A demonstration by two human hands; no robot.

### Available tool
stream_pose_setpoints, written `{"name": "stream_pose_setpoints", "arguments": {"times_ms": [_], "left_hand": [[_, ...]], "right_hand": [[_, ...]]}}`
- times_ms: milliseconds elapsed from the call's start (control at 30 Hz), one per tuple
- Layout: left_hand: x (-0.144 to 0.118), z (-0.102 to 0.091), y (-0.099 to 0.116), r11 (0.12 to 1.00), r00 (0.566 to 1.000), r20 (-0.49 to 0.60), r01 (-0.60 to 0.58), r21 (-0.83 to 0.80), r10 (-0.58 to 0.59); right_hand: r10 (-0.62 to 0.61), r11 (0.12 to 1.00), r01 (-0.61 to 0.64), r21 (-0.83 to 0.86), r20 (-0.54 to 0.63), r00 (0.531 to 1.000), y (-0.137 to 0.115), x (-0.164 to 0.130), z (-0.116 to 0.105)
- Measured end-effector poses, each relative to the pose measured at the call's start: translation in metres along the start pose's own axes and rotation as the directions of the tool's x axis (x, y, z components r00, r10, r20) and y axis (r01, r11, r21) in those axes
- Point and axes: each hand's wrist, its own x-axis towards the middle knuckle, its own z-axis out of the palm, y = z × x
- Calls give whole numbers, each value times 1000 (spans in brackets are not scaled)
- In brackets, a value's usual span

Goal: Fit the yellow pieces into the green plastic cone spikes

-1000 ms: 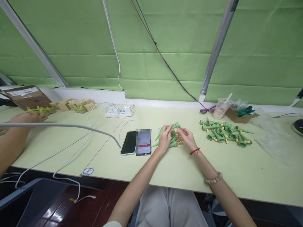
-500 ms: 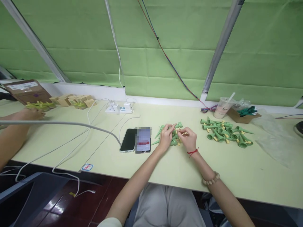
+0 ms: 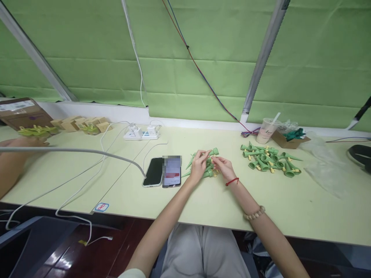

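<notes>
On the bench, centre:
Work surface: pale green table (image 3: 203,208); two phones (image 3: 162,171) lie left of the hands, a loose heap of cones (image 3: 269,161) well to the right.
Small cone pile (image 3: 203,168): under and between both hands, touching them.
Step in hand: judged as fitting a small yellow part to a green cone (image 3: 213,152).
Next move calls for: fine fingertip alignment, light push.
Left hand (image 3: 198,166): fingers narrowed, pinching the cone, wrist low.
Right hand (image 3: 222,166): fingers curled close; whether it pinches a part cannot be told.
</notes>
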Motion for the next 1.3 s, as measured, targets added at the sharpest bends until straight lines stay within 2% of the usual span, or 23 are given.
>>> {"name": "stream_pose_setpoints", "arguments": {"times_ms": [100,167,233,300,333,400,467,567,667,767,833,867,967,1033,1133,1300], "left_hand": [[0,2,0,999,1000,7,24,42,-25],[2,-2,-3,993,997,-27,70,91,-68],[5,-8,-8,975,977,-151,173,136,-152],[9,-16,-14,945,916,-324,294,140,-237],[10,-19,-16,938,897,-366,317,140,-248],[11,-22,-19,937,892,-374,323,134,-254],[9,-20,-19,945,923,-298,295,140,-244],[5,-13,-18,952,969,-136,233,199,-208],[3,-9,-20,934,978,-59,207,291,-199],[2,-10,-22,905,973,-67,228,358,-219],[2,-11,-21,893,972,-82,234,386,-219],[1,-12,-19,890,974,-88,226,397,-208],[1,-12,-9,901,990,-86,138,411,-112],[0,-10,0,913,998,-67,45,405,-19],[1,-6,11,907,992,19,-123,403,126],[2,3,17,865,924,268,-358,351,274]], "right_hand": [[-228,952,207,-225,-74,971,3,-1,0],[-437,826,375,-421,-59,897,5,-4,-1],[-593,650,498,-574,27,805,7,-6,-3],[-632,529,541,-654,121,765,7,-7,-5],[-617,501,530,-684,146,773,7,-7,-6],[-544,480,449,-754,145,826,6,-5,-10],[-454,466,352,-812,122,882,6,-1,-13],[-376,475,303,-826,121,919,7,4,-17],[-399,494,327,-805,124,909,5,7,-19],[-512,444,311,-840,46,857,2,12,-26],[-577,377,194,-906,-66,814,1,18,-36],[-589,352,91,-931,-145,795,1,21,-42],[-556,342,-204,-917,-372,743,6,31,-61],[-515,337,-318,-886,-456,726,11,36,-72],[-476,281,-365,-888,-459,750,19,38,-79],[-432,222,-193,-956,-274,859,22,35,-66]]}}
